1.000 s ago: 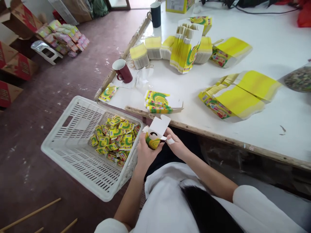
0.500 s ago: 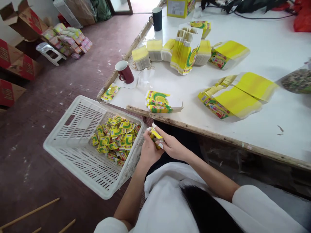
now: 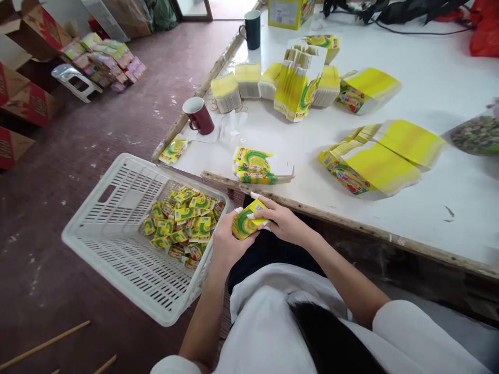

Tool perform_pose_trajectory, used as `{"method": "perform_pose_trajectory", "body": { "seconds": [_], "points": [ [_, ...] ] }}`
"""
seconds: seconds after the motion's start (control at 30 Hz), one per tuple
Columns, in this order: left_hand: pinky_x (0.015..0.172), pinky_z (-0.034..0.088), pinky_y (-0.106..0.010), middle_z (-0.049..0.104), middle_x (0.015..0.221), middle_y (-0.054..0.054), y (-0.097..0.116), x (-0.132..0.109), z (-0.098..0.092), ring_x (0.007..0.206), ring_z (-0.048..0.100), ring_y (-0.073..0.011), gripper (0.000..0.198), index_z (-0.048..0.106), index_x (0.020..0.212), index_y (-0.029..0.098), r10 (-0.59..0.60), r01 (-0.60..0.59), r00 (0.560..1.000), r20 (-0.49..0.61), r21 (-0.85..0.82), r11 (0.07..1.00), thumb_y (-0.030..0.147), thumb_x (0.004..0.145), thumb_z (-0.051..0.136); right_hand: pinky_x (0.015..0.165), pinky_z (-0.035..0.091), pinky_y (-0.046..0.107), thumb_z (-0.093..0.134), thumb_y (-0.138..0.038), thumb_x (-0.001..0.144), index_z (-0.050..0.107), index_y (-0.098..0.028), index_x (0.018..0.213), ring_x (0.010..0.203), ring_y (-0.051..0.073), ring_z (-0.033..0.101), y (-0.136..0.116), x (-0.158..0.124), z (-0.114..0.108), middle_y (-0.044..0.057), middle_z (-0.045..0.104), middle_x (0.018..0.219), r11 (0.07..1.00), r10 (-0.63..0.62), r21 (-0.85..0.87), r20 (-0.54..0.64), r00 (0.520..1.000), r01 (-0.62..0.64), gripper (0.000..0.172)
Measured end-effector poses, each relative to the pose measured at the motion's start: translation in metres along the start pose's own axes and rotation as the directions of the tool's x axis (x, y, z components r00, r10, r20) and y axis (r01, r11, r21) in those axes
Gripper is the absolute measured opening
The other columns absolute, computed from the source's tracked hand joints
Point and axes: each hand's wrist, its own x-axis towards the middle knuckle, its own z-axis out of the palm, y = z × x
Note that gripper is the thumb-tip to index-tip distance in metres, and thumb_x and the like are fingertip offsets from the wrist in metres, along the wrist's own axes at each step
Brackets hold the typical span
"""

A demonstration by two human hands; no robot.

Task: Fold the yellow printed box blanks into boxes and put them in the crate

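Observation:
Between my hands, just off the table's front edge, is a small yellow box [image 3: 246, 222] with a green swirl on its broad face. My left hand [image 3: 228, 241] wraps round its left and lower side. My right hand [image 3: 283, 221] grips its right end, with fingers on the upper face near a barcode. Left of my hands, a white plastic crate [image 3: 128, 275] holds many similar yellow boxes [image 3: 187, 214] in a loose heap. On the table edge ahead lies a small stack of flat printed cartons [image 3: 253, 165].
On the white table [image 3: 390, 228] are a maroon mug [image 3: 201, 118], a dark mug [image 3: 252, 32], bundled carton stacks [image 3: 296, 88] and larger yellow stacks [image 3: 390, 150]. A bag of dried material [image 3: 475, 130] lies right. Cardboard boxes [image 3: 29, 98] and a stool [image 3: 76, 83] stand on the floor.
The box has turned so its broad swirl face now shows upward. My right hand has shifted slightly right, and my left hand slightly left.

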Motion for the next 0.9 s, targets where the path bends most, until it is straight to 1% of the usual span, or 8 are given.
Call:
{"method": "perform_pose_trajectory", "body": {
  "seconds": [0.17, 0.33, 0.47, 0.57, 0.67, 0.77, 0.83, 0.9],
  "points": [
    [0.089, 0.058, -0.040, 0.073, 0.108, -0.007, 0.003, 0.003, 0.002, 0.099, 0.072, -0.0261, 0.058, 0.061, 0.122, 0.021, 0.034, -0.035, 0.999, 0.022, 0.031, 0.999, 0.039, 0.072, 0.084, 0.106, 0.050, 0.047, 0.064, -0.011, 0.089, 0.068, -0.022, 0.108, 0.135, 0.028, 0.057, 0.000, 0.004, -0.017, 0.018, 0.053, 0.147, 1.000, -0.022, 0.008, 0.102, 0.995, 0.022, 0.022],
    [0.090, 0.057, -0.041, 0.071, 0.111, -0.010, 0.011, -0.001, 0.008, 0.105, 0.070, -0.0279, 0.059, 0.058, 0.127, 0.021, 0.074, -0.073, 0.997, -0.013, 0.049, 0.996, 0.039, 0.076, 0.081, 0.113, 0.045, 0.050, 0.067, -0.028, 0.091, 0.040, -0.021, 0.144, 0.143, 0.031, 0.046, -0.006, -0.003, -0.006, 0.021, 0.044, 0.153, 0.988, 0.046, 0.150, -0.013, 0.999, -0.044, 0.059],
    [0.089, 0.058, -0.042, 0.071, 0.108, -0.011, 0.011, -0.005, 0.011, 0.102, 0.070, -0.0289, 0.062, 0.058, 0.127, 0.020, 0.039, -0.038, 0.999, -0.011, 0.045, 0.998, 0.038, 0.074, 0.083, 0.117, 0.042, 0.048, 0.050, -0.026, 0.100, 0.028, -0.020, 0.152, 0.141, 0.027, 0.048, -0.007, -0.004, 0.008, 0.019, 0.046, 0.150, 0.975, 0.118, 0.199, -0.061, 0.991, -0.103, 0.057],
    [0.092, 0.057, -0.043, 0.070, 0.111, -0.010, 0.001, -0.006, 0.005, 0.104, 0.070, -0.0287, 0.060, 0.059, 0.126, 0.021, -0.005, 0.006, 0.999, -0.036, 0.027, 1.000, 0.041, 0.075, 0.082, 0.115, 0.044, 0.050, 0.057, -0.027, 0.096, 0.025, -0.018, 0.154, 0.141, 0.030, 0.048, -0.007, 0.003, 0.018, 0.022, 0.041, 0.154, 0.981, 0.130, 0.155, -0.076, 0.989, -0.117, 0.066],
    [0.101, 0.053, -0.045, 0.065, 0.121, -0.012, -0.018, -0.009, -0.013, 0.114, 0.065, -0.0292, 0.070, 0.056, 0.128, 0.021, -0.118, 0.112, 0.977, -0.176, -0.040, 0.993, 0.045, 0.070, 0.085, 0.110, 0.048, 0.053, 0.067, -0.033, 0.092, 0.029, -0.021, 0.152, 0.136, 0.033, 0.052, -0.003, 0.019, 0.016, 0.021, 0.048, 0.148, 0.994, 0.088, 0.076, -0.156, 0.984, -0.077, 0.072],
    [0.109, 0.045, -0.049, 0.050, 0.141, -0.016, -0.037, -0.014, -0.036, 0.133, 0.051, -0.0328, 0.094, 0.043, 0.138, 0.021, -0.195, 0.173, 0.885, -0.424, -0.089, 0.981, 0.048, 0.062, 0.090, 0.112, 0.043, 0.055, 0.070, -0.034, 0.090, 0.038, -0.023, 0.147, 0.136, 0.035, 0.050, 0.008, 0.048, -0.006, 0.019, 0.053, 0.140, 0.988, 0.056, -0.121, -0.272, 0.961, -0.092, 0.067],
    [0.110, 0.044, -0.050, 0.043, 0.147, -0.019, -0.045, -0.017, -0.043, 0.136, 0.047, -0.0326, 0.093, 0.036, 0.142, 0.021, -0.217, 0.175, 0.842, -0.494, -0.130, 0.976, 0.048, 0.068, 0.086, 0.112, 0.042, 0.057, 0.078, -0.037, 0.083, 0.038, -0.020, 0.148, 0.136, 0.039, 0.048, 0.017, 0.076, -0.025, 0.021, 0.051, 0.141, 0.954, 0.085, -0.259, -0.248, 0.965, -0.151, 0.078],
    [0.107, 0.047, -0.047, 0.044, 0.146, -0.019, -0.047, -0.019, -0.041, 0.133, 0.050, -0.0305, 0.084, 0.035, 0.140, 0.022, -0.239, 0.169, 0.842, -0.483, -0.184, 0.968, 0.047, 0.075, 0.081, 0.112, 0.037, 0.062, 0.089, -0.041, 0.070, 0.033, -0.014, 0.151, 0.139, 0.046, 0.042, 0.026, 0.104, -0.041, 0.028, 0.041, 0.149, 0.884, 0.190, -0.405, -0.147, 0.971, -0.234, 0.102]
  ]
}}
